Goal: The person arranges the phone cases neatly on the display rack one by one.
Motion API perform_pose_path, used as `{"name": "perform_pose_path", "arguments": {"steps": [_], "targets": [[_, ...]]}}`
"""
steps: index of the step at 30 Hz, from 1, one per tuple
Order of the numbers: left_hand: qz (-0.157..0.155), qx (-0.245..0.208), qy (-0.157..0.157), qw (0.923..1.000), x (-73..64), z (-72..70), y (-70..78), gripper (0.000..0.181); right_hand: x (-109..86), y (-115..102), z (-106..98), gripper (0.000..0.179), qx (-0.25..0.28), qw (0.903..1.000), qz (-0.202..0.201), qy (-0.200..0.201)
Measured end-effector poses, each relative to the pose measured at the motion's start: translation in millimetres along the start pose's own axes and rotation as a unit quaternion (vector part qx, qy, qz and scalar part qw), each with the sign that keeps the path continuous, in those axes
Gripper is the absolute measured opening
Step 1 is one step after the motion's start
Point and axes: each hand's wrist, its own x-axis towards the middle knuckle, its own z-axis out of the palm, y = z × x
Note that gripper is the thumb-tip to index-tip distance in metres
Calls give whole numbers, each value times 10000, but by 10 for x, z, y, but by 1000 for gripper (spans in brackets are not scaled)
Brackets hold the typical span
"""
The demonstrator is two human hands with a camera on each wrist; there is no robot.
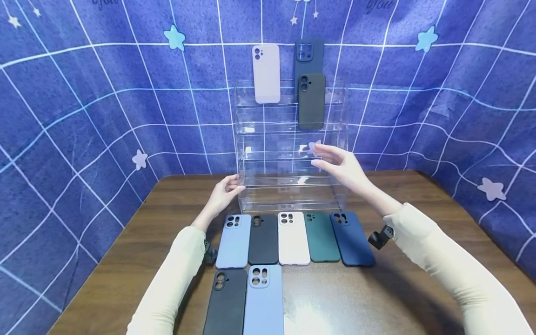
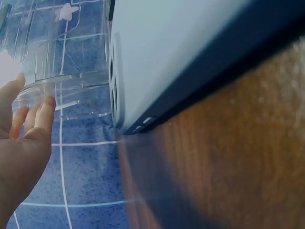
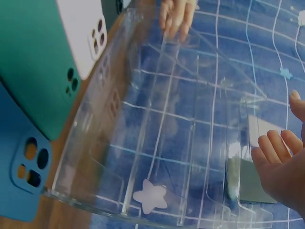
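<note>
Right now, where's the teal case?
In the head view, the teal case lies on the table just right of centre, in front of the rack, between a white case and a navy case.

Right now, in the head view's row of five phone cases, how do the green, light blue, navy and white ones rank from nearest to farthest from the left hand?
From the left hand:
1. Light blue case, left end of the row.
2. White case, middle.
3. Green case, just right of the white one.
4. Navy case, right end.
</note>
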Motion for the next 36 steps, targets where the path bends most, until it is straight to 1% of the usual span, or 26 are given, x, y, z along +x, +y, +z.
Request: {"name": "perform_pose_path", "arguments": {"steps": [2, 5, 9, 14, 17, 18, 21, 24, 25, 28, 32, 34, 36], "targets": [[-33, 35, -35, 10000, 6, -2, -6, 58, -45, 9, 25, 51, -15, 9999, -118, -69], [-54, 51, -48, 10000, 15, -8, -16, 57, -123, 27, 67, 51, -268, 9992, -209, -197], [-30, 59, -36, 10000, 14, -19, -12, 55, -235, 17, 153, 52, -497, 9977, -194, -424], [12, 28, -56, 10000, -5, -19, 5, 56, -362, 10, 294, 54, -517, 9956, -220, -744], [139, 108, -66, 9998, -27, -21, 11, 57, -431, 19, 377, 54, -570, 9936, -306, -929], [269, 139, -17, 9995, -37, -19, 15, 57, -454, 20, 404, 53, -567, 9930, -336, -984], [403, 290, -32, 9988, -49, -21, 26, 59, -523, 25, 475, 52, -530, 9916, -433, -1098], [287, 350, -86, 9989, -36, -23, 26, 60, -577, 50, 542, 51, -509, 9902, -539, -1183], [174, 370, -162, 9990, -29, -23, 24, 61, -593, 63, 564, 50, -533, 9893, -592, -1221], [19, 306, -235, 9993, -20, -25, 13, 61, -640, 91, 632, 50, -544, 9869, -681, -1358], [18, 239, -248, 9994, -38, -30, 12, 61, -689, 98, 728, 49, -496, 9846, -657, -1540], [24, 255, -218, 9994, -50, -28, 23, 61, -708, 92, 772, 49, -472, 9837, -599, -1626], [9, 284, -199, 9994, -58, -17, 38, 62, -720, 97, 814, 48, -515, 9818, -632, -1716]]}}
